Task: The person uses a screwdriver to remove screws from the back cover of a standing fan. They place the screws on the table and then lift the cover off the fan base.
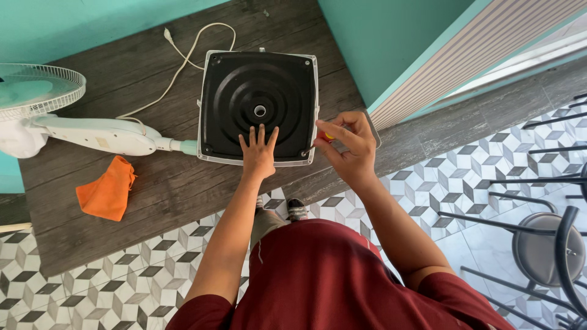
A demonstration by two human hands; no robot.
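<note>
Two bare hands work at the underside of a pedestal fan's square base (257, 107), which stands on edge on a dark wooden surface (153, 201), its black ribbed bottom with a white rim facing the camera. The left hand (259, 151) lies flat against the lower part of the base, fingers spread and holding nothing. The right hand (347, 142) is just beside the base's lower right corner, its grip pinched around a small screwdriver with a red and yellow handle (326, 137); the tip meets the corner of the base. The fan lies on its side, its white pole (101, 133) running left to the round grille (38, 88). A white power cord (183, 58) curls behind the base. An orange cloth (109, 189) lies on the surface, left of the hands. No labels or signs can be made out.
</note>
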